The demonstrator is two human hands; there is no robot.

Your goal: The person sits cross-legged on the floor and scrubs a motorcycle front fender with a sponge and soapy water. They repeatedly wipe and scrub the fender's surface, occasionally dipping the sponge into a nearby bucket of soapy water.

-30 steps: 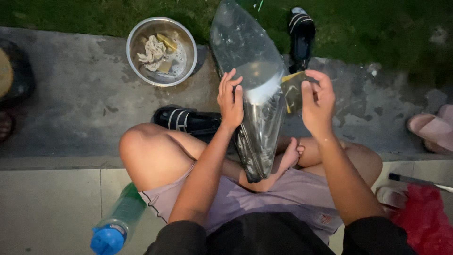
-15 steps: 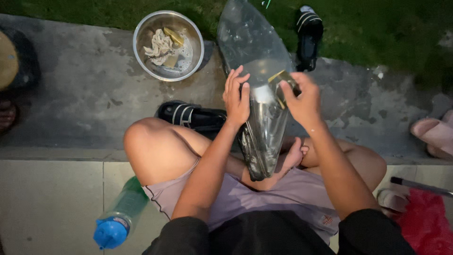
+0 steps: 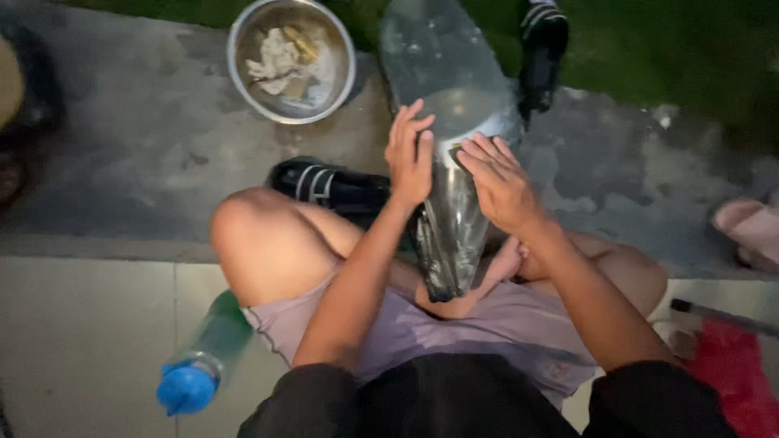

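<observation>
A clear plastic bag [image 3: 450, 138] is held upright between the knees of a seated person, its lower end resting near a bare foot [image 3: 479, 284] on the lap and its top rising over the concrete ground [image 3: 146, 154]. The left hand [image 3: 411, 154] is laid against the bag's left side, fingers spread and mostly straight, palm pressed to the plastic, not wrapped around it. The right hand [image 3: 499, 182] is placed on the bag's right side, fingers extended and slightly curled over the plastic; a small dark-edged item is glimpsed at its fingertips, but what it is cannot be told. The bag is thus pinched between the two flat palms rather than gripped in a fist.

A metal bowl [image 3: 243, 81] holding pale scraps is seen on the ground up-left, well apart from the hands. A black sandal with white stripes [image 3: 329, 185] is seen just beside the left knee; a second black sandal [image 3: 542, 49] lies beyond the bag near the grass [image 3: 690, 49]. A green bottle with a blue cap [image 3: 203, 357] lies on the tiled step [image 3: 81, 341] by the left thigh. A red cloth [image 3: 730, 373] is seen at lower right, and a pink slipper [image 3: 751, 227] at the right edge.
</observation>
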